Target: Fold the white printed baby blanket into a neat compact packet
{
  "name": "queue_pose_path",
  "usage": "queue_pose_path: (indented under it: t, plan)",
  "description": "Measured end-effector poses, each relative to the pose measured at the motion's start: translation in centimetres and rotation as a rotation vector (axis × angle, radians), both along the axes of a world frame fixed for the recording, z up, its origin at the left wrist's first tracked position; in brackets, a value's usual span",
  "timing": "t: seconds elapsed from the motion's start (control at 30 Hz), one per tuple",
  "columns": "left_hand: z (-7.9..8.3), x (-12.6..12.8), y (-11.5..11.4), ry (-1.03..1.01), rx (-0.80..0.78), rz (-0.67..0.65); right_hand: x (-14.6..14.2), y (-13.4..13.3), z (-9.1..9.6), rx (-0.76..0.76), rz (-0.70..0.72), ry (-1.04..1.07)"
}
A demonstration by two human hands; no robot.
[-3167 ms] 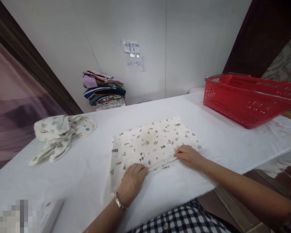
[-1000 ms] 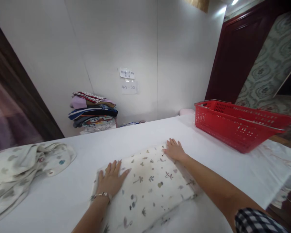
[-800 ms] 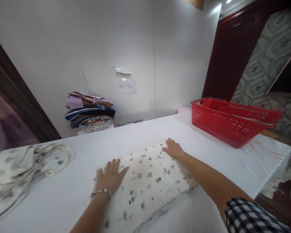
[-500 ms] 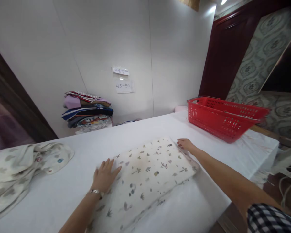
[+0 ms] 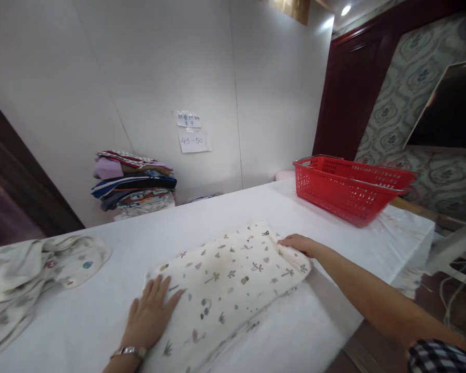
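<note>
A folded cream cloth (image 5: pixel 233 290), printed with small palm trees, leaves and birds, lies on the white-covered table (image 5: pixel 140 254) in front of me. My left hand (image 5: pixel 149 311), with a bracelet on its wrist, lies flat with fingers spread on the cloth's left edge. At the right edge, my right hand (image 5: pixel 300 244) has its fingers closed on the border, where the fabric puckers into a crease. The right thumb and fingertips are partly hidden.
A red plastic basket (image 5: pixel 345 191) stands at the back right. Another crumpled printed cloth (image 5: pixel 42 280) lies at the left. Beyond the far edge is a stack of folded clothes (image 5: pixel 134 184). A paper marked 45-50 (image 5: pixel 193 141) hangs on the wall.
My right hand has come in onto the cloth's right edge and closed there, wrinkling it. My left hand has slid down and left along the left edge. The view has shifted slightly.
</note>
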State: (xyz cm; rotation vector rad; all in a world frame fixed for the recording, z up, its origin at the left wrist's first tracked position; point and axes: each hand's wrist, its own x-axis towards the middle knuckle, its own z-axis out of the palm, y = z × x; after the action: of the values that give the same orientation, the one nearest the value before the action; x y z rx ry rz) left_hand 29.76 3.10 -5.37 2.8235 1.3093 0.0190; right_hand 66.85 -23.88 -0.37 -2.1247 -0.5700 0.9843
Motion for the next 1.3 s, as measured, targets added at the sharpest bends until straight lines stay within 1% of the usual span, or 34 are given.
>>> queue_pose_path:
  t: [0.03, 0.1, 0.17, 0.23, 0.3, 0.4, 0.5, 0.6, 0.7, 0.77, 0.87, 0.93, 0.97, 1.03, 1.1, 1.13, 1.17, 1.3]
  plan:
    - [-0.1, -0.1, 0.1, 0.010, 0.012, -0.007, -0.4, 0.1, 0.1, -0.017, 0.017, -0.105]
    - [-0.3, -0.3, 0.3, 0.043, 0.043, -0.044, -1.7, 0.5, 0.2, -0.080, 0.066, -0.389]
    - [-0.4, -0.5, 0.5, 0.067, 0.056, -0.083, -3.7, 1.1, 0.2, -0.141, 0.144, -0.692]
    - [-0.7, -0.7, 0.8, 0.052, 0.062, -0.087, -5.8, 1.9, 0.1, -0.178, 0.242, -0.926]
    - [-1.1, -0.9, 1.2, 0.045, 0.078, -0.078, -7.5, 2.5, -0.1, -0.191, 0.336, -1.054]
    - [-1.6, -1.3, 1.9, 0.127, 0.106, -0.128, -8.6, 2.9, -0.4, -0.198, 0.398, -1.085]
    - [-1.7, -1.6, 2.3, 0.201, 0.115, -0.151, -8.5, 2.9, -0.6, -0.196, 0.409, -1.088]
    - [-1.6, -1.5, 2.3, 0.198, 0.121, -0.140, -8.2, 2.7, -0.4, -0.176, 0.414, -1.079]
    - [-1.4, -1.4, 2.0, 0.195, 0.115, -0.154, -7.2, 2.2, -0.1, -0.135, 0.358, -1.026]
    - [-1.3, -1.4, 1.8, 0.172, 0.116, -0.143, -5.7, 1.5, -0.1, -0.107, 0.271, -0.908]
    - [-1.2, -1.3, 1.6, 0.126, 0.096, -0.108, -2.3, 0.1, -0.8, -0.116, 0.129, -0.674]
    - [-1.3, -1.2, 1.5, 0.112, 0.078, -0.091, 0.1, -0.5, -1.3, -0.115, 0.055, -0.619]
    - [-1.3, -1.2, 1.5, 0.106, 0.075, -0.092, 1.2, -0.6, -1.5, -0.085, 0.025, -0.604]
    - [-1.5, -1.2, 1.6, 0.091, 0.085, -0.092, 2.9, 0.1, -1.6, 0.031, -0.049, -0.493]
    - [-1.8, -1.2, 1.7, 0.095, 0.095, -0.091, 4.0, 1.7, -1.5, 0.135, -0.122, -0.323]
    - [-1.9, -1.2, 1.8, 0.105, 0.098, -0.089, 4.3, 2.7, -1.3, 0.159, -0.147, -0.254]
    - [-2.0, -1.2, 1.9, 0.121, 0.099, -0.087, 4.5, 3.8, -1.2, 0.162, -0.162, -0.211]
    - [-2.1, -1.5, 2.1, 0.167, 0.101, -0.118, 5.0, 8.1, -1.0, 0.132, -0.162, -0.145]
